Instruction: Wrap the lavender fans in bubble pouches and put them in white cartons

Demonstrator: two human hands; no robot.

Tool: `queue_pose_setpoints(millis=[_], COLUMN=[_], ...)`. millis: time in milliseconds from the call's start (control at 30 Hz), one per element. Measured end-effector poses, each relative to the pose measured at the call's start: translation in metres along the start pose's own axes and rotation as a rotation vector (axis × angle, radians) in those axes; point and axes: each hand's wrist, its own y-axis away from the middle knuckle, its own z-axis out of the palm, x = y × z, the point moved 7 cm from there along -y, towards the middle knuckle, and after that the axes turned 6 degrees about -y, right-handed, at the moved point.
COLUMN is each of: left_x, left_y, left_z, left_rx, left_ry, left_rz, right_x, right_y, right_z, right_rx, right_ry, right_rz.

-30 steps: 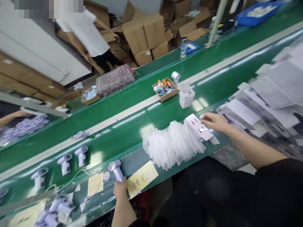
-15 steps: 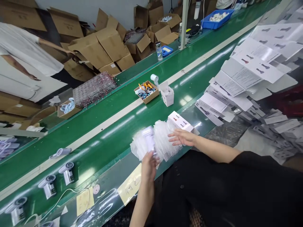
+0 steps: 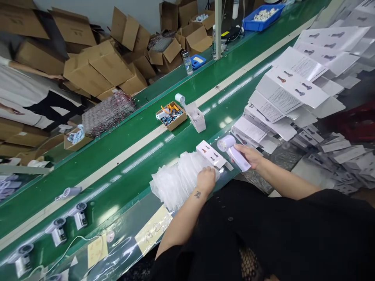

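My right hand grips a pale lavender hair dryer by its handle, the round head pointing away to the left. My left hand is closed at the right end of a pile of clear plastic bags, its fingertips pinching a bag there. Just beyond its knuckles lies a white printed box with small pictures of dryers. Several more hair dryers lie on the green belt at lower left.
Behind the belt's pale strip sits a carton of tools beside an open white box. Flattened printed boxes are heaped at right. Taped yellow paper and a white cable lie in front. Another person stands at far left.
The hair dryer has passed from my left hand to my right and moved right, over the near edge. My left hand has moved right onto the bags and closed.
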Motion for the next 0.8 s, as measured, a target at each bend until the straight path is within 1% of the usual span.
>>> queue_pose_setpoints(millis=[67,100,167,200,233,300,333,400,467,567,700,733,767,800], left_x=[-0.022,-0.033,-0.050,-0.055,-0.058,-0.058,-0.057,-0.056,-0.058,-0.059,-0.054,-0.050,-0.044,-0.036], left_y=[0.006,0.010,0.020,0.025,0.028,0.033,0.036,0.043,0.054,0.072,0.090,0.091,0.088,0.083], left_z=[-0.019,-0.029,-0.047,-0.052,-0.055,-0.053,-0.051,-0.049,-0.051,-0.057,-0.059,-0.058,-0.056,-0.054], left_rx=[0.099,0.173,0.339,0.406,0.449,0.480,0.482,0.497,0.547,0.633,0.765,0.769,0.745,0.693], left_ry=[0.065,0.146,0.382,0.508,0.624,0.865,0.965,1.078,1.051,0.945,0.756,0.711,0.664,0.617], left_rz=[-0.143,-0.222,-0.353,-0.396,-0.426,-0.464,-0.474,-0.471,-0.448,-0.366,-0.373,-0.356,-0.315,-0.247], right_x=[0.018,0.028,0.049,0.057,0.064,0.072,0.075,0.079,0.083,0.091,0.105,0.108,0.110,0.111], right_y=[0.011,0.017,0.028,0.033,0.037,0.042,0.043,0.040,0.034,0.023,0.014,0.013,0.012,0.011], right_z=[0.000,0.003,0.017,0.027,0.037,0.057,0.064,0.069,0.068,0.068,0.065,0.064,0.063,0.062], right_rx=[-0.051,-0.085,-0.182,-0.246,-0.316,-0.442,-0.470,-0.453,-0.408,-0.429,-0.392,-0.371,-0.342,-0.315], right_ry=[0.030,0.036,0.032,0.025,0.024,0.059,0.093,0.182,0.259,0.349,0.410,0.427,0.447,0.468], right_rz=[0.120,0.181,0.292,0.332,0.358,0.369,0.364,0.358,0.355,0.343,0.312,0.292,0.269,0.241])
